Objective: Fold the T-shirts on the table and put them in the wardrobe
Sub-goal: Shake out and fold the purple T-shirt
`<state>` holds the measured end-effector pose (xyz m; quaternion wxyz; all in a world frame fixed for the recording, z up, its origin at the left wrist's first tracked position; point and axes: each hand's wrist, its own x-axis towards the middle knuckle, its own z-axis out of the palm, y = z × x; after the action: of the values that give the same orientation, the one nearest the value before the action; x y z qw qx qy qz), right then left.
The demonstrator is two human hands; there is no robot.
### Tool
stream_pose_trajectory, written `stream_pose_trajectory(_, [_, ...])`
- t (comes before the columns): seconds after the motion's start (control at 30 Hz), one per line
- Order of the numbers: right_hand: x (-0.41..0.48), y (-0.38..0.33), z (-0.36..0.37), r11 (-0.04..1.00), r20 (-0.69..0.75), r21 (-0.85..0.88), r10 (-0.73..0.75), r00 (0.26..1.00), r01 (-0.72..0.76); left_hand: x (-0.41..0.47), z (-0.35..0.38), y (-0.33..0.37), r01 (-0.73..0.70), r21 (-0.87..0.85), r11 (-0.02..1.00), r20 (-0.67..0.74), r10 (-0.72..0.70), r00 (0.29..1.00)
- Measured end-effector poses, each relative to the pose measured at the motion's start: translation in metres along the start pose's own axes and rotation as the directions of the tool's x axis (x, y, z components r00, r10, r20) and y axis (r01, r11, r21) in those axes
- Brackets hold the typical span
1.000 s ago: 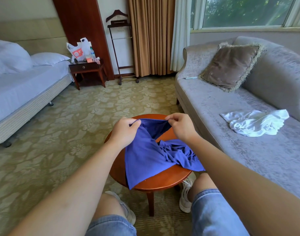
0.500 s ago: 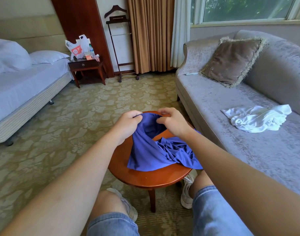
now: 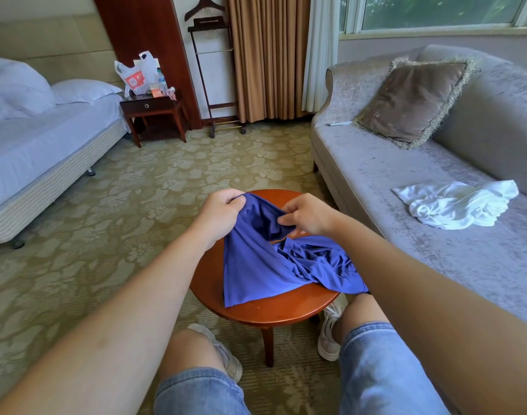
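- We see the left hand point(image 3: 223, 214) above the far left edge of the round wooden table point(image 3: 274, 314). Its fingers are curled tight round a bunched edge of the blue T-shirt point(image 3: 262, 274).
- The right hand point(image 3: 308, 215) is just right of the left hand, at about the same height. Its fingers and thumb are curled in and pinch the same raised edge of the blue T-shirt.
- Between the two hands the held edge sags into a dark open fold. We cannot tell whether this edge is the hem or the neck.
- The rest of the blue T-shirt hangs down from the hands and lies crumpled on the table top. One flat corner reaches toward the near left rim, and a rumpled part runs to the near right rim.
- A white T-shirt point(image 3: 456, 206) lies crumpled on the seat of the grey sofa point(image 3: 376, 181), right of the table and well apart from it.
- A brown fringed cushion point(image 3: 411, 100) leans against the sofa back at the far end.
- A bed point(image 3: 40, 145) with white linen stands at the far left.
- A dark nightstand point(image 3: 151, 107) stands just right of the bed and carries a plastic bag point(image 3: 135, 74).
- The table stands on a patterned carpet point(image 3: 130, 199).
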<state>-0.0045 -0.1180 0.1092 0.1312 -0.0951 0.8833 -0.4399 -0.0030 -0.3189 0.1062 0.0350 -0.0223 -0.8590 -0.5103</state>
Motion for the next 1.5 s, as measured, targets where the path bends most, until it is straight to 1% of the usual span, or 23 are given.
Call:
stream_pose_trajectory(0.07, [-0.002, 0.005, -0.006, 1.0, -0.017, 0.001, 0.021, 1.0, -0.021, 0.001, -0.001, -0.001, 0.001, -0.02, 1.0, -0.023, -0.002, 1.0])
stream_pose_trajectory(0.1, [-0.003, 0.006, -0.006, 0.999, -0.025, 0.028, 0.038, 0.999, -0.037, 0.002, -0.001, -0.002, 0.004, -0.021, 1.0, -0.025, -0.005, 1.0])
stream_pose_trajectory(0.13, [-0.003, 0.007, -0.006, 0.995, -0.038, 0.077, 0.058, 0.998, -0.055, 0.002, 0.0, -0.003, 0.006, -0.021, 1.0, -0.023, -0.006, 1.0])
stream_pose_trajectory(0.2, [0.0, 0.003, -0.005, 0.965, -0.109, 0.255, 0.093, 0.99, -0.062, 0.001, 0.001, -0.004, 0.005, 0.006, 1.0, -0.013, -0.005, 1.0])
stream_pose_trajectory(0.23, [0.002, -0.001, -0.006, 0.927, -0.164, 0.374, 0.107, 0.981, -0.038, -0.001, 0.002, -0.004, 0.005, 0.018, 1.0, 0.011, -0.006, 1.0])
stream_pose_trajectory(0.3, [0.007, -0.011, -0.01, 0.814, -0.259, 0.58, 0.14, 0.956, 0.038, -0.005, 0.004, -0.006, 0.037, 0.002, 0.999, 0.093, -0.037, 0.995])
stream_pose_trajectory(0.37, [0.011, -0.022, -0.017, 0.721, -0.299, 0.685, 0.145, 0.943, 0.106, -0.009, 0.005, -0.01, 0.072, -0.012, 0.997, 0.164, -0.069, 0.984])
stream_pose_trajectory(0.43, [0.013, -0.031, -0.021, 0.673, -0.308, 0.722, 0.107, 0.945, 0.159, -0.011, 0.005, -0.017, 0.081, -0.005, 0.997, 0.193, -0.079, 0.978])
stream_pose_trajectory(0.5, [0.015, -0.038, -0.023, 0.655, -0.327, 0.73, 0.084, 0.941, 0.195, -0.012, 0.005, -0.027, 0.103, 0.016, 0.995, 0.208, -0.104, 0.972])
stream_pose_trajectory(0.57, [0.019, -0.039, -0.026, 0.657, -0.374, 0.725, 0.123, 0.919, 0.207, -0.016, 0.006, -0.037, 0.125, 0.068, 0.99, 0.218, -0.137, 0.966])
stream_pose_trajectory(0.63, [0.024, -0.035, -0.032, 0.664, -0.453, 0.715, 0.204, 0.868, 0.217, -0.019, 0.008, -0.051, 0.165, 0.099, 0.981, 0.239, -0.185, 0.953])
stream_pose_trajectory(0.73, [0.032, -0.021, -0.044, 0.675, -0.565, 0.697, 0.313, 0.763, 0.24, -0.023, 0.011, -0.072, 0.22, 0.126, 0.967, 0.297, -0.248, 0.922])
stream_pose_trajectory(0.83, [0.037, -0.007, -0.053, 0.699, -0.598, 0.682, 0.366, 0.713, 0.213, -0.026, 0.008, -0.092, 0.236, 0.217, 0.947, 0.32, -0.297, 0.9])
stream_pose_trajectory(0.93, [0.041, 0.014, -0.058, 0.739, -0.608, 0.656, 0.398, 0.687, 0.152, -0.029, -0.001, -0.119, 0.298, 0.305, 0.904, 0.276, -0.384, 0.881])
stream_pose_trajectory(1.03, [0.046, 0.038, -0.061, 0.778, -0.617, 0.624, 0.437, 0.655, 0.069, -0.03, -0.01, -0.142, 0.363, 0.357, 0.861, 0.176, -0.444, 0.879])
stream_pose_trajectory(1.07, [0.046, 0.043, -0.06, 0.785, -0.611, 0.617, 0.442, 0.656, 0.046, -0.029, -0.011, -0.145, 0.366, 0.359, 0.859, 0.149, -0.44, 0.886])
stream_pose_trajectory(1.13, [0.048, 0.05, -0.057, 0.794, -0.585, 0.607, 0.428, 0.689, 0.023, -0.025, -0.006, -0.145, 0.346, 0.337, 0.876, 0.136, -0.409, 0.903])
stream_pose_trajectory(1.23, [0.051, 0.055, -0.047, 0.84, -0.548, 0.543, 0.36, 0.755, -0.006, -0.02, 0.015, -0.142, 0.318, 0.331, 0.888, 0.219, -0.4, 0.89])
stream_pose_trajectory(1.3, [0.056, 0.062, -0.041, 0.872, -0.515, 0.486, 0.334, 0.789, -0.052, -0.018, 0.033, -0.147, 0.304, 0.378, 0.875, 0.25, -0.412, 0.876])
stream_pose_trajectory(1.37, [0.059, 0.071, -0.038, 0.891, -0.469, 0.443, 0.326, 0.821, -0.101, -0.015, 0.047, -0.155, 0.294, 0.436, 0.85, 0.2, -0.411, 0.89])
stream_pose_trajectory(1.43, [0.061, 0.079, -0.035, 0.907, -0.427, 0.401, 0.308, 0.85, -0.128, -0.01, 0.055, -0.16, 0.327, 0.473, 0.818, 0.101, -0.419, 0.902])
stream_pose_trajectory(1.5, [0.062, 0.086, -0.032, 0.923, -0.406, 0.355, 0.294, 0.865, -0.147, -0.003, 0.059, -0.162, 0.366, 0.509, 0.779, 0.021, -0.436, 0.899])
